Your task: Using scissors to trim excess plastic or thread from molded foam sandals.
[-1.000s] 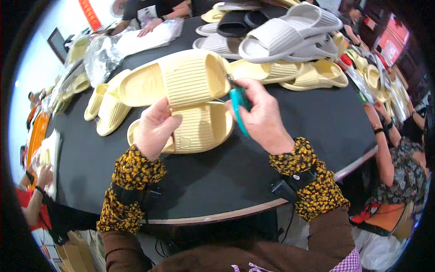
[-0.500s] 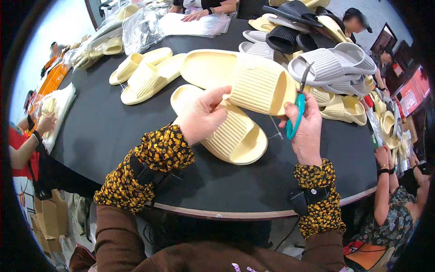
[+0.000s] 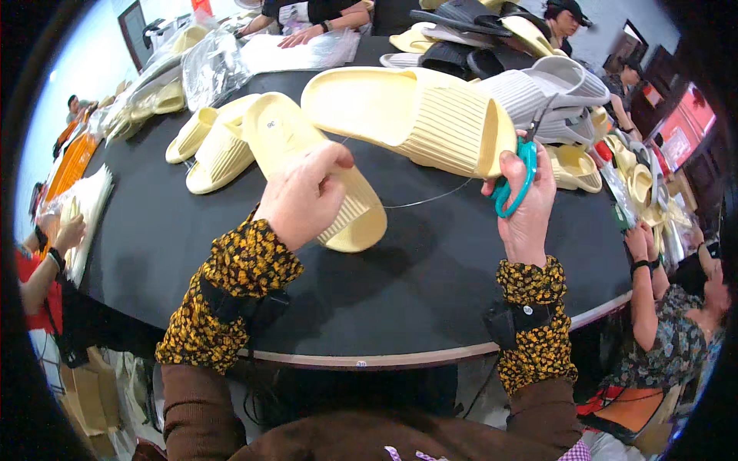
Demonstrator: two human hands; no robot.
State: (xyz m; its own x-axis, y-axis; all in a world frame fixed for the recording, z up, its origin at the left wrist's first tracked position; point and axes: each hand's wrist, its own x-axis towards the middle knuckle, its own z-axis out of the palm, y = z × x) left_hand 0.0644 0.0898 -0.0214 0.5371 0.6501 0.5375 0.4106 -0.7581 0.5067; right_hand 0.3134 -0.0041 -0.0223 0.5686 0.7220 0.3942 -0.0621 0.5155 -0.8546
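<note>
My left hand (image 3: 304,196) is closed on a pale yellow slipper (image 3: 354,227) with a ribbed strap, tilted above the table; part of its grip is hidden behind the knuckles. In my right hand (image 3: 526,203) are scissors (image 3: 516,180) with teal handles, blades pointing up. That same hand pinches the toe end of a second yellow slipper (image 3: 453,123), held sideways higher up. A thin clear cord (image 3: 434,200) curves between the two slippers. Farther left, another pair of yellow slippers (image 3: 223,154) lies on the black table (image 3: 430,307).
Grey slippers (image 3: 569,81) and black slippers (image 3: 461,27) are piled at the back right. Clear plastic bags (image 3: 215,69) lie at the back left, with a stack of white bags (image 3: 92,207) at the left edge. Other people work around the table.
My left hand has shifted left and down, bringing the lower slipper away from the upper one. The clear cord now stretches across the gap. My right hand still holds scissors and slipper.
</note>
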